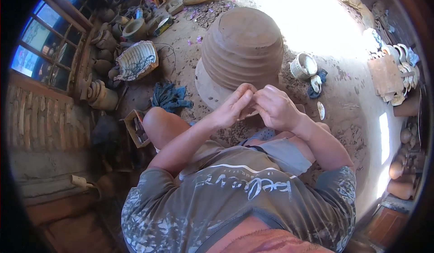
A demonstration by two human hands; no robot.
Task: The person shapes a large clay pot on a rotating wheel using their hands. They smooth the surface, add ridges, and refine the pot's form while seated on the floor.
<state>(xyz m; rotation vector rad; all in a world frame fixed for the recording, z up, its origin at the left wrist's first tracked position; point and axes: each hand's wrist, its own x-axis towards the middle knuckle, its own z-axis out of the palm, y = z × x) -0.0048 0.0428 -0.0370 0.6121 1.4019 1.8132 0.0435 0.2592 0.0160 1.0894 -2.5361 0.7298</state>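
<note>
My left hand (236, 104) and my right hand (276, 108) meet in front of my lap, fingers curled and fingertips together. Whatever is pinched between them is too small or too hidden to make out. Just beyond stands a large brown clay pot (242, 49) with ridged sides and a flat, closed-looking top. It rests on a pale round base (204, 88), whose near right part is hidden by the pot and my hands. Neither hand appears to press on the pot, though my fingertips overlap its lower edge in the picture.
A small whitish bucket (304, 66) stands right of the pot, beside a dark blue rag (316, 84). Blue cloth (169, 96) and a wooden box (135, 128) lie left. Clay crumbs (208, 14) litter the floor; pots (134, 29) crowd the left wall, more (401, 185) the right.
</note>
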